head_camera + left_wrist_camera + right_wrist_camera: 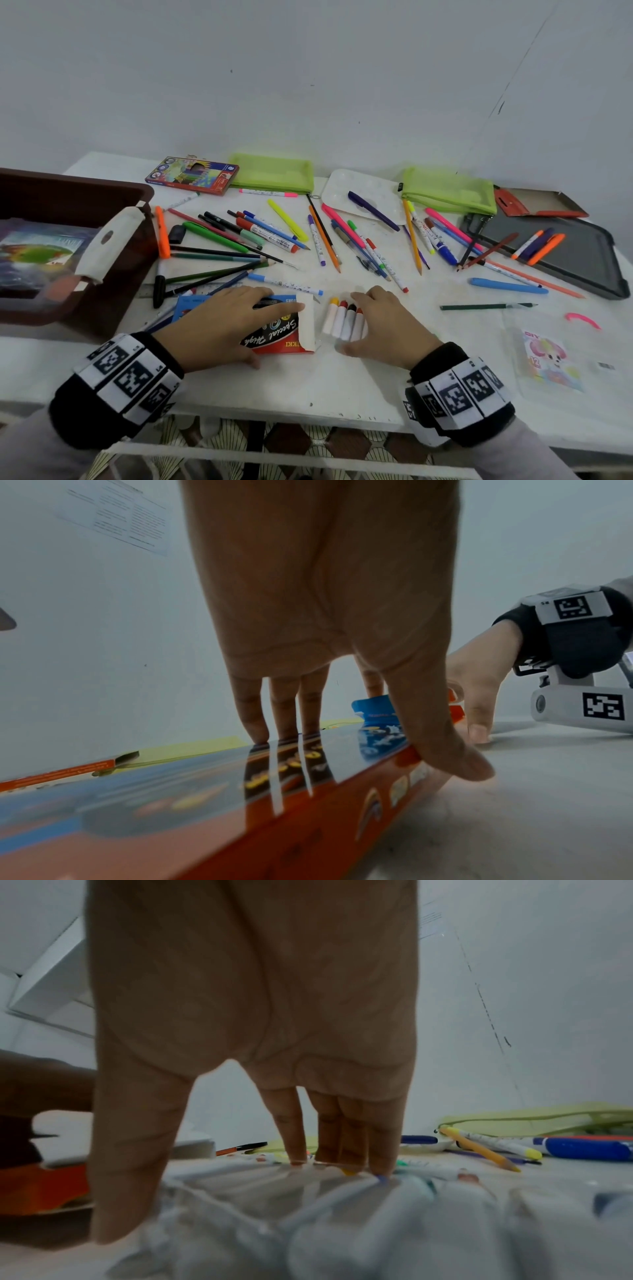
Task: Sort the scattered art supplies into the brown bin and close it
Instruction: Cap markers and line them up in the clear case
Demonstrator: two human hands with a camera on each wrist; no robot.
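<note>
While your left hand (219, 325) presses the crayon box (284, 334) flat-fingered | right hand (383, 329) spread on crayon tray (342, 320), bench front edge | brown bin (68, 246) open at left edge | pens (274, 236) mostly unsorted.

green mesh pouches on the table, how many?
2. One green pouch lies at the back centre beside the coloured-pencil box; the other pouch lies back right, next to the white palette. None seems hidden.

Scattered pens and pencils (274, 236) crowd the far half of the white table (308, 387); its near strip lies open. The brown plastic bin (113, 192) blocks the left.
</note>
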